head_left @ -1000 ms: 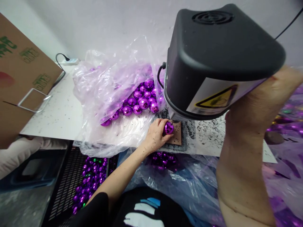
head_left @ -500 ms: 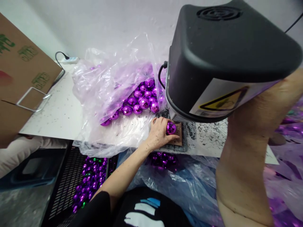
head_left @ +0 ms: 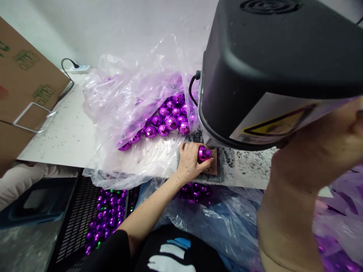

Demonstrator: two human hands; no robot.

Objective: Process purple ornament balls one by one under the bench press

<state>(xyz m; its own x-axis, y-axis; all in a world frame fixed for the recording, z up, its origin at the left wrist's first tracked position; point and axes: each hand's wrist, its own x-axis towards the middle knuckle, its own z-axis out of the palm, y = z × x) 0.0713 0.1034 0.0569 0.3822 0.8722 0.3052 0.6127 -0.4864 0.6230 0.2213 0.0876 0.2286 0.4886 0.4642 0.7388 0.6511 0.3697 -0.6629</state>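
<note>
My left hand (head_left: 192,159) holds a shiny purple faceted ball (head_left: 204,153) between thumb and fingers, over a brown block (head_left: 213,166) on the bench. Just above the ball is the lower edge of a large black machine (head_left: 272,56) bearing a yellow warning label. My right hand (head_left: 337,132) is raised at the right side of the machine, its fingers mostly hidden behind it or cut off by the frame edge. Left of the machine, many purple balls (head_left: 171,122) spill from a clear plastic bag (head_left: 113,98).
A cardboard box (head_left: 25,83) stands at the left on the white bench (head_left: 65,139). Below are a black crate (head_left: 74,223) with small purple balls and plastic sheeting (head_left: 221,219). A person's sleeved limb (head_left: 25,181) shows at the far left.
My right hand and forearm have shifted against the machine's side, the hand now higher and more to the right. The view has moved slightly. My left hand still holds the ball at the block.
</note>
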